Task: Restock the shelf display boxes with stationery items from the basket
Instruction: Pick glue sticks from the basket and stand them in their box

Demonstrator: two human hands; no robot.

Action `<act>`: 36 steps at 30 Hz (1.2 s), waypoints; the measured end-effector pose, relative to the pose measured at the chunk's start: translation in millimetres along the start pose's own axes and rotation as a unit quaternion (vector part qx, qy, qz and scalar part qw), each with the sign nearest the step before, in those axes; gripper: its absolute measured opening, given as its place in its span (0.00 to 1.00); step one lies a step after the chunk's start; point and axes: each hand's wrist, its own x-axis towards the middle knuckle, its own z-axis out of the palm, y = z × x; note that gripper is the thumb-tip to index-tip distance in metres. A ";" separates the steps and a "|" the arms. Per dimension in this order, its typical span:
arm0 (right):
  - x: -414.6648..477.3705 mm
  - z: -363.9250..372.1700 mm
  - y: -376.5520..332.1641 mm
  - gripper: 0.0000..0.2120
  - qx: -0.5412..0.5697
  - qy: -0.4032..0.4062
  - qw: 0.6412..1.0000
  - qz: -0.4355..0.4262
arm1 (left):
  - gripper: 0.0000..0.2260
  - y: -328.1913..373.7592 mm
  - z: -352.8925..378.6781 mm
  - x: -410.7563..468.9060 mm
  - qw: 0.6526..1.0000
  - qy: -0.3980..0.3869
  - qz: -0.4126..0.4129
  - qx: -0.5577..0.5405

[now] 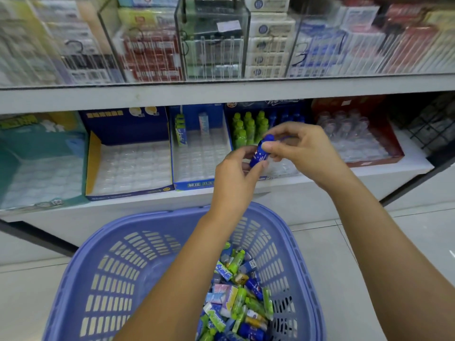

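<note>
**Blue Item Held in Both Hands Before the Lower Shelf**

The blue bottle-shaped item point(261, 150) sits right of the frame's centre, in the air in front of the lower shelf point(320, 183). It is tilted, cap end up and to the right.

The left hand point(235, 175) grips the lower body of the item, with fingers and thumb curled round it. The right hand point(307, 151) pinches the cap end with its fingertips. Both hands are closed on the same item.

The basket point(157, 225), lavender-blue with slotted walls, fills the lower centre of the frame and stands on the tiled floor point(369, 254). Loose stationery items point(237, 295) lie heaped in its right half: green, blue, pink and white pieces. Both forearms pass above the basket.

Display boxes stand side by side along the lower shelf, from the left of the frame to the right:

1. A teal box point(29, 153).
2. A navy and yellow box point(128, 126), with its clear moulded tray visible.
3. A blue box point(194, 184), holding green-and-white tubes point(181, 134) upright at its rear left.
4. A dark blue box point(268, 104), directly behind the hands, holding upright green bottles point(248, 129) and blue bottles point(290, 118) at the rear.
5. A red box point(394, 148), holding rows of clear items point(344, 129).

The upper shelf point(221, 94) crosses the top of the frame. Clear dividers point(211, 40) on it separate stacked packaged goods; their print is too blurred to read.
</note>
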 end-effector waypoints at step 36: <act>-99.2 108.1 42.6 0.13 -0.445 -0.422 0.772 0.170 | 0.11 -136.6 -51.5 -135.6 0.881 -0.371 -0.118 0.269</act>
